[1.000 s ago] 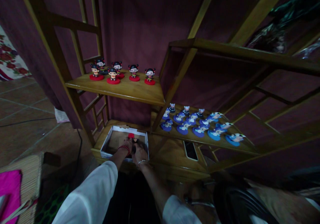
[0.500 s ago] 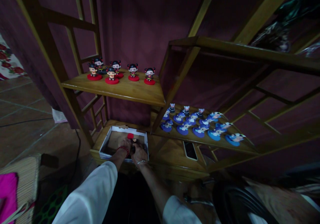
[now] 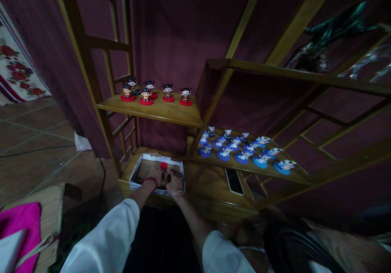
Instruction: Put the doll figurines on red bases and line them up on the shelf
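Both my hands are low inside a shallow white-walled cardboard box [image 3: 139, 168] on the bottom shelf. My right hand [image 3: 174, 183], with a silver bracelet, is closed around a small figurine [image 3: 168, 178]; its black part shows between thumb and fingers. My left hand [image 3: 156, 174], with a red bead bracelet, is close beside it, fingers curled in; what they grip is hidden. Just beyond the fingertips a red disc [image 3: 163, 165] shows, like the bases of the figurines above. Whether it is joined to the held figurine I cannot tell.
Several black-haired figurines on red bases [image 3: 168, 92] stand on the upper left shelf [image 3: 152, 112]. Several blue and purple figurines [image 3: 243, 156] fill the right shelf. A phone [image 3: 234, 181] lies right of the box. Wooden posts [image 3: 214, 106] frame the shelves.
The view has shifted slightly, so the shelves sit farther right at the left side. My hands stay in the box; the right hand has turned, and a black part now shows in it.
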A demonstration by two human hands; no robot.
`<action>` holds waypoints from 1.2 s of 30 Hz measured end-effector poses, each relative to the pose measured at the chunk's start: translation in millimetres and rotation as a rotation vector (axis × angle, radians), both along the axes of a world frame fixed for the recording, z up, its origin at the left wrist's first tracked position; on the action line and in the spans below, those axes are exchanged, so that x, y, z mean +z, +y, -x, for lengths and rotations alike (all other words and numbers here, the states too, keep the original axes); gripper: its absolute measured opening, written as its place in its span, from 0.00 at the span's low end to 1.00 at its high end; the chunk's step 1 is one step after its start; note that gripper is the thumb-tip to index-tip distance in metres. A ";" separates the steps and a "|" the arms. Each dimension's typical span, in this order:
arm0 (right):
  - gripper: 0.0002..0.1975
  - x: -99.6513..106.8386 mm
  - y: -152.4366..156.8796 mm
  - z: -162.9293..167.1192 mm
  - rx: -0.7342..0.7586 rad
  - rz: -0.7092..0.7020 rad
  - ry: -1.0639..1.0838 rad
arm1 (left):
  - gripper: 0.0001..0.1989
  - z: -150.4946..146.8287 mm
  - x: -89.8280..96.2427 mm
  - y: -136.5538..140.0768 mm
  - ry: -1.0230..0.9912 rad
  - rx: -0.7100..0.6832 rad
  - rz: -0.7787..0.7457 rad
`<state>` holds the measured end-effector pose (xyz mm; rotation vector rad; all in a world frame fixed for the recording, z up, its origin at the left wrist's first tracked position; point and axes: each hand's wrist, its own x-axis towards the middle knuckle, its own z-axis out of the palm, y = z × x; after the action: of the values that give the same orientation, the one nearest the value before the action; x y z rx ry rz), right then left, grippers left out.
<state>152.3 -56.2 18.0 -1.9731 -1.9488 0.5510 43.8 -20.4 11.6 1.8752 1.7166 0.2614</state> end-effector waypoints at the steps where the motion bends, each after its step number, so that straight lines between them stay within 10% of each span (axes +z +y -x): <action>1: 0.20 1.7 -0.9 0.8 -0.004 -0.008 0.000 | 0.13 0.9 2.3 -2.7 0.019 -0.006 -0.001; 23: 0.15 22.6 -9.2 5.2 -0.200 -0.121 0.256 | 0.20 7.2 25.2 -39.5 -0.227 0.260 -0.173; 36: 0.18 8.6 -7.5 9.3 -0.159 -0.217 0.752 | 0.18 4.0 24.9 -57.7 -0.791 0.466 -0.216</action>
<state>143.0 -63.7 26.6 -1.4644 -1.3094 0.8429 39.8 -78.1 36.5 1.1954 1.5392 1.2274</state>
